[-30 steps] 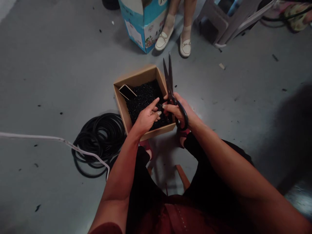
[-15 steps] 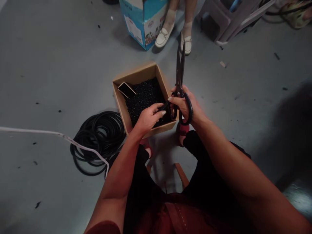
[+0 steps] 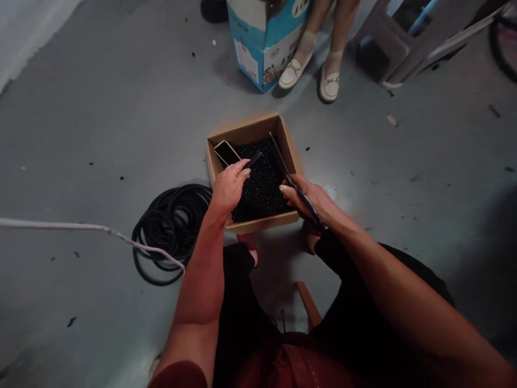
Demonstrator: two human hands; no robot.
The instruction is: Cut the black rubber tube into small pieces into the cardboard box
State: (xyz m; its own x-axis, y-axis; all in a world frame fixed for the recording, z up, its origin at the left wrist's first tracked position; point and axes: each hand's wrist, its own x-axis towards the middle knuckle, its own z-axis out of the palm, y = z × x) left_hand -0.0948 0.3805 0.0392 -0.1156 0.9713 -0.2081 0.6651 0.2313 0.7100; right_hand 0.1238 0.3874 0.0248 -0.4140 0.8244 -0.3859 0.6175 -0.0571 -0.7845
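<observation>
One left hand (image 3: 230,186) pinching rubber strip (image 3: 253,159); one right hand (image 3: 309,199) gripping scissors (image 3: 283,164).

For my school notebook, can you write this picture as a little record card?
Left hand: fingertips beside a short black ribbed piece
Right hand: holds closed black scissors
Box: cardboard box with loose black pieces and a phone
Floor: coiled black cord, white cable
Nearby: another person's white loafers, blue printed carton
</observation>
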